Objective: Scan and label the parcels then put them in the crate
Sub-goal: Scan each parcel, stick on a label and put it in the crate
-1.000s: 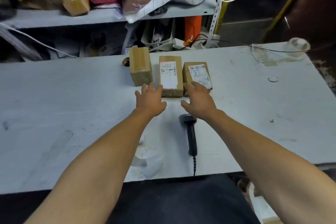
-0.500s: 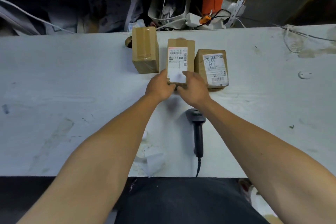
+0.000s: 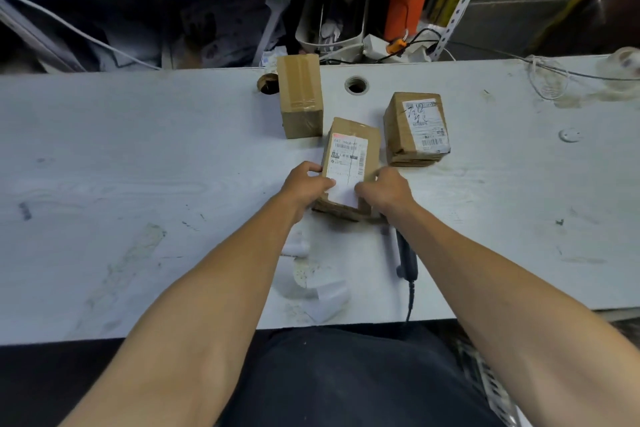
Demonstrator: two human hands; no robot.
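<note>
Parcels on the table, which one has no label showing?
The left parcel, taped plain brown. The held middle parcel and right parcel both show white labels.

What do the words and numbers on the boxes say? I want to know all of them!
Middle parcel, gripped by the left hand and right hand: white label with barcodes and a top row of characters, too blurred to read.
Right parcel: label with black handwritten scribbles and a small barcode, not readable.
Left parcel: no label or writing showing.
Barcode scanner: no text visible.
</note>
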